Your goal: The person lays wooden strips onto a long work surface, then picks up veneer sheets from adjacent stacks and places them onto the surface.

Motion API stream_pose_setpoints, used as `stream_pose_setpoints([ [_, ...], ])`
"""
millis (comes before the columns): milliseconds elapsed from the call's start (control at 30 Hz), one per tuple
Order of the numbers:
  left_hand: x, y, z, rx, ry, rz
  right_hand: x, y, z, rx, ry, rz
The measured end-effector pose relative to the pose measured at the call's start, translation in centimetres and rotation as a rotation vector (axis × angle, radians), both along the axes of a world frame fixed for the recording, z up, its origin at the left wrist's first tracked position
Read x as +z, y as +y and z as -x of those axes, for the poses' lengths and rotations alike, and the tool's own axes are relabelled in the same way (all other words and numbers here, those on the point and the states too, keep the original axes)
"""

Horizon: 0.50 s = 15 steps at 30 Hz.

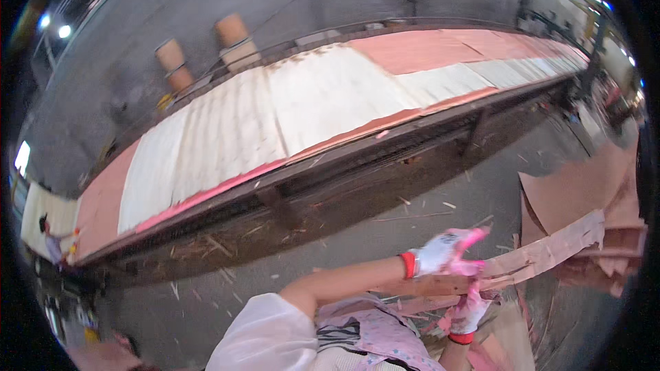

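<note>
Low and right of centre in the frame, the person's two gloved hands sit close together, one above the other, beside a long, ragged strip of pinkish veneer (550, 255). The strip slants up from the hands toward the right of the frame. The left hand (450, 253), in a white glove with pink fingers and a red cuff, reaches in from the lower middle; its grip is spread, thumb and fingers apart and pointing right. The right hand (469, 312), gloved alike, is just below, fingers pointing up near the strip's left part; whether its grip pinches the strip, I cannot tell.

At the right of the frame lie larger brownish-pink sheets (574, 182), and more pale pieces lie at the lower right. A white sleeve (265, 336) and a star-patterned apron (392, 350) fill the bottom middle.

A long table (275, 180) crosses from the far left to the upper right, covered with white sheets (330, 99) and pink sheets (402, 51). Slivers of wood litter the grey floor (206, 312) below it. Another person (53, 240) stands at the table's far-left end.
</note>
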<state>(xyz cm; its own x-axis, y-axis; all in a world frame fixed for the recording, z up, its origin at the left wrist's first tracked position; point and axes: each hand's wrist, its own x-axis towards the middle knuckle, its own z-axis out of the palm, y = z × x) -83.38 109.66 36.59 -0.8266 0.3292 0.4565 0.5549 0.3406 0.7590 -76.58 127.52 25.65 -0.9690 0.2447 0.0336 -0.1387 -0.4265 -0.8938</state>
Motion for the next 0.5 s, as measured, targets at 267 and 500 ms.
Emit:
stream_pose_setpoints([
  [267,1.0,-2.6,-0.2,0.055,-0.313,0.095,-1.6,-3.3,2.0,0.411,0.095,-0.326],
  [500,-1.8,-7.9,0.2,0.235,-0.14,0.106,3.5,-2.9,2.5,0.342,-0.055,-0.455],
])
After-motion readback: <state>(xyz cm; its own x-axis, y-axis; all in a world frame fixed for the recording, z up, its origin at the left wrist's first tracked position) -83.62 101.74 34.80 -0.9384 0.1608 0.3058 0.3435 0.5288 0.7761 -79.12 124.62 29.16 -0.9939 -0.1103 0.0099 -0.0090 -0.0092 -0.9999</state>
